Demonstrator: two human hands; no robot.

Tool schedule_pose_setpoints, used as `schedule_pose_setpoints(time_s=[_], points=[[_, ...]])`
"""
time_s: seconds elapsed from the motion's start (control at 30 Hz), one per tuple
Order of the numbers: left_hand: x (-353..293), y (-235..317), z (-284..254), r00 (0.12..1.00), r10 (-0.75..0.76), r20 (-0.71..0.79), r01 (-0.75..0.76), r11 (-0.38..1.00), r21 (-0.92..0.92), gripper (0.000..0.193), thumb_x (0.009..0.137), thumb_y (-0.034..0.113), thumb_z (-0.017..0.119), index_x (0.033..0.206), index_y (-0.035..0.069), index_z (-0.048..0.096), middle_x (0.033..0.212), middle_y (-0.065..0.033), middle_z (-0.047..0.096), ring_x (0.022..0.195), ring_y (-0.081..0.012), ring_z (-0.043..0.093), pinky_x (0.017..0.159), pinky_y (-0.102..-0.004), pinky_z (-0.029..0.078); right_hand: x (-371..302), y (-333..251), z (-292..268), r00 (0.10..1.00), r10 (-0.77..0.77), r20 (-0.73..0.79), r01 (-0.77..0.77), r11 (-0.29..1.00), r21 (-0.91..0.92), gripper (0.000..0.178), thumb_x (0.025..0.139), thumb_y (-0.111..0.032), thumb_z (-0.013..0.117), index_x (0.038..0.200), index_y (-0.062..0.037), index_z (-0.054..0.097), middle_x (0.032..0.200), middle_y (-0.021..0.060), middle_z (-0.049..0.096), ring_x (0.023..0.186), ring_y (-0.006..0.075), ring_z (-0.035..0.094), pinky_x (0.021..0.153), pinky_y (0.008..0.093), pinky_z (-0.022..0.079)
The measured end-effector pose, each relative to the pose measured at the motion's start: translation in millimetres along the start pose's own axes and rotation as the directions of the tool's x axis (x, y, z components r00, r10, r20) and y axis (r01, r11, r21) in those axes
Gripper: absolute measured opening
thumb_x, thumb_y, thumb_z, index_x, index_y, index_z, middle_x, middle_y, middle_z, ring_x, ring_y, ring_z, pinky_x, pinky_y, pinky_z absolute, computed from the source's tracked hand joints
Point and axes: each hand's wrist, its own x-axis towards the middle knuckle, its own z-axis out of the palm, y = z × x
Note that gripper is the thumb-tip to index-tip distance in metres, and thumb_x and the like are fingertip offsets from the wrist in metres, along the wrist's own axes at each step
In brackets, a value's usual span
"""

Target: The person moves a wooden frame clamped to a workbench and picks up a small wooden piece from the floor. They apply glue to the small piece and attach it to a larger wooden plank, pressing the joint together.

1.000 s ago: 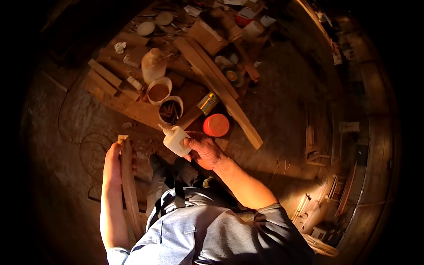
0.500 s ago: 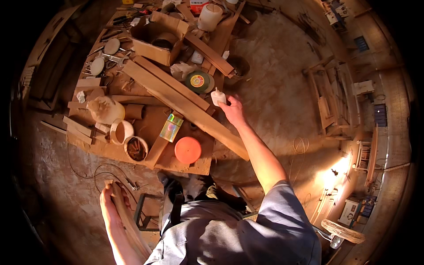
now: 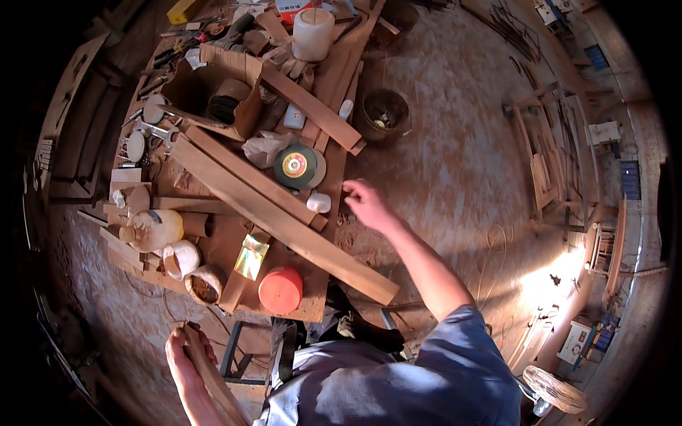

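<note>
My left hand [image 3: 182,369] is closed round a long, slightly curved wooden piece [image 3: 206,368] at the lower left, beside my body. My right hand [image 3: 369,204] reaches over the right edge of the workbench with nothing in it, its fingers loosely bent and apart. Just left of those fingertips sits a small white bottle [image 3: 319,203], by the ends of two boards. Behind the bottle lies a green grinding disc [image 3: 294,165] with a colourful centre. A long wooden board [image 3: 284,216] crosses the bench diagonally.
An orange-red round lid or tub [image 3: 280,290] and a shiny foil-like packet [image 3: 252,257] are near the bench's front edge. A cardboard box [image 3: 245,113] stands farther back. To the right of the bench is a bucket [image 3: 385,113]; a wooden frame [image 3: 543,160] stands farther right.
My right hand has let go of the white bottle, which now sits on the bench, and is apart from it. The view has shifted. My left hand keeps its grip on the wooden piece.
</note>
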Motion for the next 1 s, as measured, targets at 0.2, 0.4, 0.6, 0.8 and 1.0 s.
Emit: schedule_pose_setpoints(time_s=[0.2,0.4,0.6,0.8,1.0], points=[[-2.7,4.9,28.1,0.999,0.003,-0.039,0.002,0.990,0.142,0.037,0.090,0.043,0.045,0.094,0.009,0.059,0.069,-0.0042,0.056,0.050,-0.0156,0.052,0.042,-0.0280,0.042,124.8,9.3,-89.6,0.966,-0.096,-0.238,0.078,0.993,-0.086,0.046,0.082,-0.007,0.062,0.127,-0.0023,0.051,0.121,0.0153,0.056,0.104,0.0265,0.058,0.092,0.0350,0.047],[-4.2,0.4,31.0,0.996,-0.003,-0.087,0.008,0.999,0.054,0.040,0.088,0.040,0.049,0.092,0.002,0.059,0.067,-0.0080,0.058,0.047,-0.0181,0.054,0.039,-0.0287,0.042,194.1,15.5,-87.0,0.954,-0.281,0.100,0.296,0.936,-0.191,0.057,0.077,-0.005,0.064,0.132,-0.0051,0.048,0.128,0.0133,0.049,0.113,0.0281,0.054,0.096,0.0346,0.045],[-4.3,-0.6,34.6,0.995,0.007,-0.096,0.000,0.997,0.072,0.040,0.088,0.040,0.051,0.092,0.000,0.059,0.066,-0.0082,0.058,0.046,-0.0179,0.054,0.038,-0.0284,0.042,188.0,13.1,-92.9,0.990,-0.073,0.124,0.084,0.993,-0.087,0.031,0.079,-0.010,0.064,0.108,-0.0010,0.059,0.102,0.0107,0.064,0.088,0.0203,0.064,0.072,0.0328,0.051],[-4.4,0.6,36.8,1.000,-0.002,-0.007,0.002,1.000,0.026,0.039,0.089,0.039,0.051,0.092,0.001,0.058,0.066,-0.0087,0.058,0.045,-0.0179,0.053,0.037,-0.0290,0.042,121.2,-52.0,-121.0,0.991,0.128,-0.039,-0.075,0.768,0.636,0.031,0.085,-0.011,0.066,0.112,-0.0016,0.055,0.091,0.0052,0.063,0.078,0.0137,0.061,0.059,0.0255,0.050],[15.4,-3.0,17.6,0.988,-0.119,0.099,0.124,0.991,-0.051,0.036,0.091,0.040,0.047,0.095,0.008,0.062,0.073,-0.0064,0.061,0.054,-0.0173,0.056,0.046,-0.0291,0.045,20.0,-125.3,-75.9,0.987,-0.094,0.128,-0.014,0.751,0.660,0.028,0.091,-0.014,0.063,0.115,-0.0025,0.057,0.087,0.0047,0.062,0.061,0.0096,0.054,0.050,0.0246,0.046]])
